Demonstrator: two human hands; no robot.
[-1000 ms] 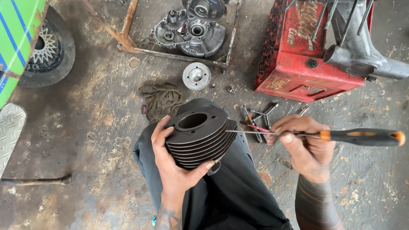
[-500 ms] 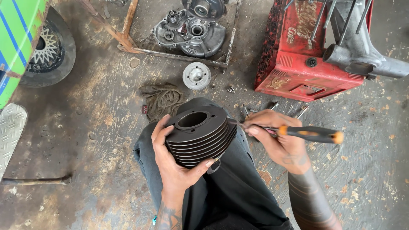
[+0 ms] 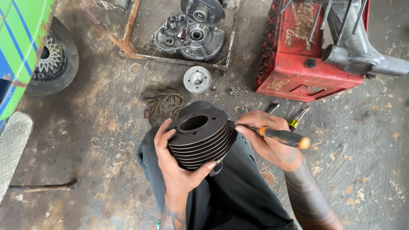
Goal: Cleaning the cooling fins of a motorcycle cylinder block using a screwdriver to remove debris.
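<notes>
Stained concrete floor (image 3: 85,127); red box (image 3: 302,64) (faded label) beyond finned cylinder (image 3: 200,136).

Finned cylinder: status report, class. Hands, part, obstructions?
Left hand grips finned cylinder. Right hand holds screwdriver against its fins. Nothing between them.

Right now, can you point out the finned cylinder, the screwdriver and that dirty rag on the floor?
finned cylinder (image 3: 200,138): head view, on its black side fins.
screwdriver (image 3: 283,137): head view, on the black and orange handle.
rag (image 3: 164,103): head view, on the middle of the crumpled cloth.
</notes>
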